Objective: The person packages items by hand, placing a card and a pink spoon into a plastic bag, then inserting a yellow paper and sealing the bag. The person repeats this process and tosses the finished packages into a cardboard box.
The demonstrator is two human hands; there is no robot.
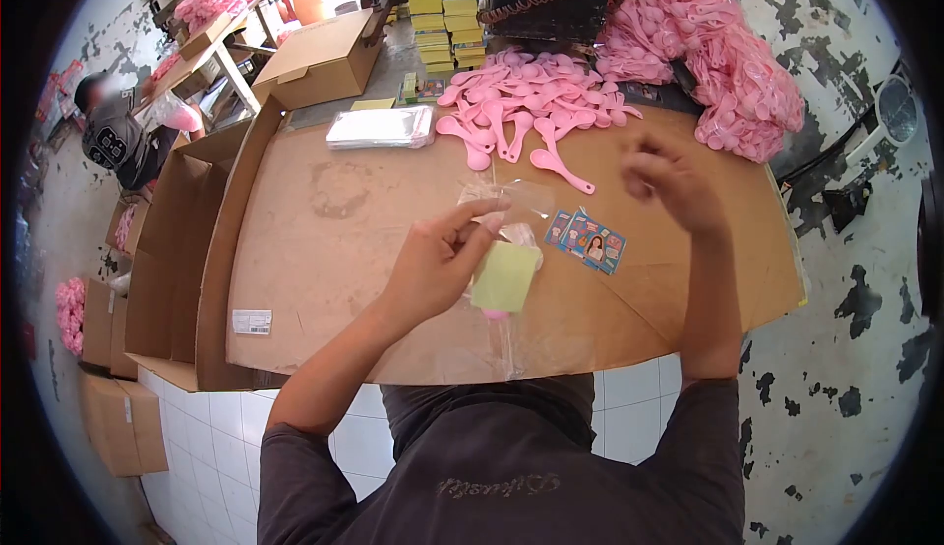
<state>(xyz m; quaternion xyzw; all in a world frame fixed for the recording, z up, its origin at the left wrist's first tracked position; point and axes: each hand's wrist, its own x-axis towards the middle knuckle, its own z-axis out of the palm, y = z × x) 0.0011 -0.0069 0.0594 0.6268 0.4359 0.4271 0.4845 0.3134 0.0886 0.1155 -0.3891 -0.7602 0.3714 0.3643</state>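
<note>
The clear bag is lying on the desk, between the two hands but much nearer the left, with its long axis running from the left fingertips back toward the body. The left grip is closing finger and thumb together on its upper part, and a pale green card is sitting just past the thumb, on the body side and slightly to the right; whether it is inside the bag or over it cannot be told. A bit of pink is peeking out below the card. The right hand is hovering well apart over the right side, fingers curled and blurred, so whether that grip is holding anything cannot be told. Printed cards are lying between the hands, nearer the bag, while loose pink spoons are spreading beyond them. Big clear sacks at the far right are holding more pink spoons, and an open cardboard box is standing along the left edge, showing its brown inner walls.
</note>
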